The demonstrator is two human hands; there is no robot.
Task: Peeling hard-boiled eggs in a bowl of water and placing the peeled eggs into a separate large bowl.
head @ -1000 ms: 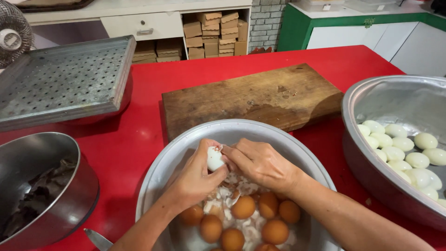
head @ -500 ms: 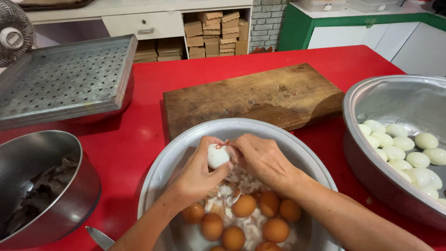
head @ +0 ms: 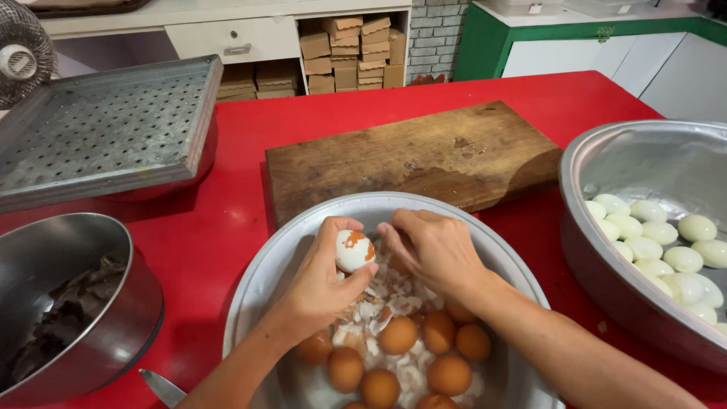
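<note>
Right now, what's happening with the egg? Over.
Left hand holds half-peeled white egg. Right hand picks shell beside it. Round metal basin beneath, nothing blocking.

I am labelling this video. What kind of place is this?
Probably a working kitchen that prepares food in bulk: a large pan of peeled eggs, a perforated steamer tray, a worn wooden board.
</note>
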